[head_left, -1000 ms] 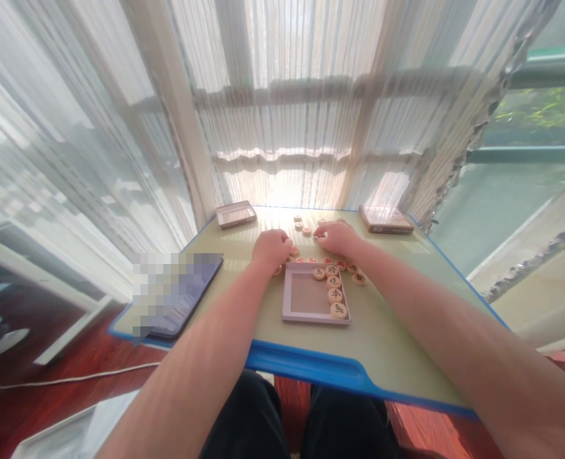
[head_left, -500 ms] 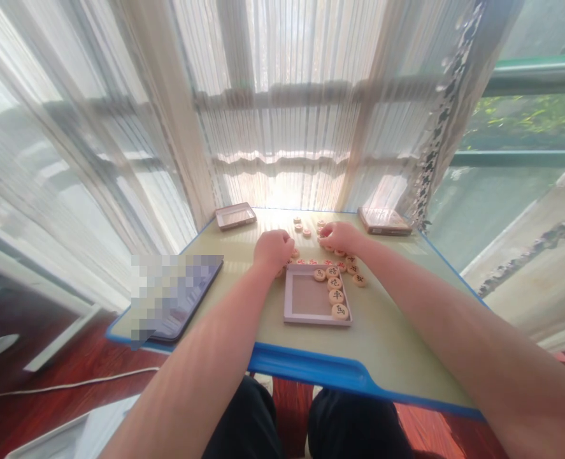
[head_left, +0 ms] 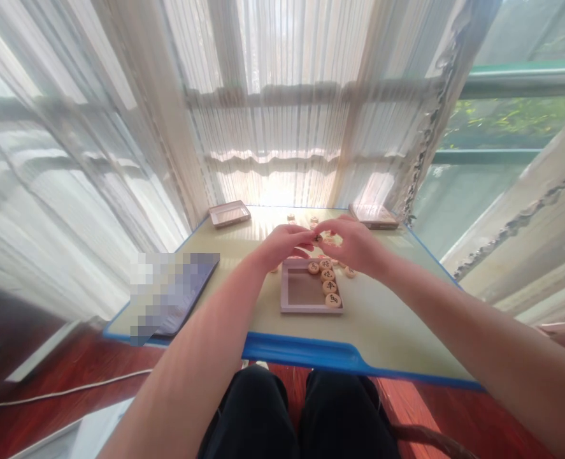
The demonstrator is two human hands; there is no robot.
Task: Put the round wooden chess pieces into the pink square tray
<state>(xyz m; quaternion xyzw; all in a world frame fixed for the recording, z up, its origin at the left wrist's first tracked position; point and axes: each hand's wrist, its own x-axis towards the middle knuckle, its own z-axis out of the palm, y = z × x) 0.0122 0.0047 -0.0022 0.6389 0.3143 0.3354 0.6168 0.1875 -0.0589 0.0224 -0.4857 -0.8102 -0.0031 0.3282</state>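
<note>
My left hand [head_left: 286,245] and my right hand [head_left: 355,243] meet over the far side of a shallow box tray, fingertips close together. A round wooden Chinese chess piece [head_left: 317,238] with a dark mark is pinched between the fingertips of both. Below them, the open box tray [head_left: 286,290] holds several pieces with black characters, a horse piece [head_left: 332,300] at its near right corner among them. Just beyond the tray lie red-marked pieces, partly hidden by my hands. One loose black-marked piece [head_left: 350,272] lies right of the tray.
At the table's back left lies a shallow box lid [head_left: 230,214]; a flat case [head_left: 374,217] lies at the back right. A tablet [head_left: 191,299], partly pixelated, rests on the left. The table [head_left: 397,331] has a blue edge, with curtains [head_left: 282,127] behind it.
My hands have come together from apart, the left moving right off the pieces. A piece now shows between their fingertips. The view has shifted slightly.
</note>
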